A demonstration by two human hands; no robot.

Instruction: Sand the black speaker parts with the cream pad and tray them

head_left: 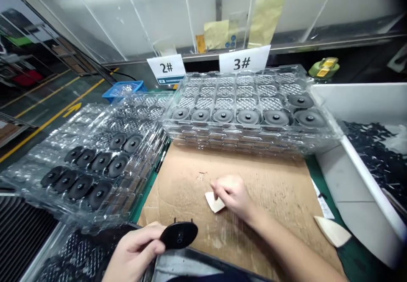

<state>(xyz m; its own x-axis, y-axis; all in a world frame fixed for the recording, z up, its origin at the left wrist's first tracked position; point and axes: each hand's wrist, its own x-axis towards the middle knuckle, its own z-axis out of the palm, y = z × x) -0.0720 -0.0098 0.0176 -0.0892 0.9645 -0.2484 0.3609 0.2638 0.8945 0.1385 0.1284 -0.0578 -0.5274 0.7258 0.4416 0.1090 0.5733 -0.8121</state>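
Observation:
My left hand (136, 248) pinches the edge of a black round plastic disc (179, 235) with thin pegs standing up from its far rim. The disc is held above the near edge of a brown cardboard sheet (181, 167). Over the middle of that sheet my right hand (232, 193) is closed, its thumb and forefinger together; whatever they may hold is too small to make out. Just under those fingertips lies a small pale, flat four-sided piece (214, 203), partly covered by them.
Stacked clear trays (251, 138) stand behind the cardboard, with round black parts (248, 116) in their front row. More clear trays (127, 180) with similar parts are on the left. A white bin (359, 163) of dark scraps borders the right, near a pale pointed piece (332, 231).

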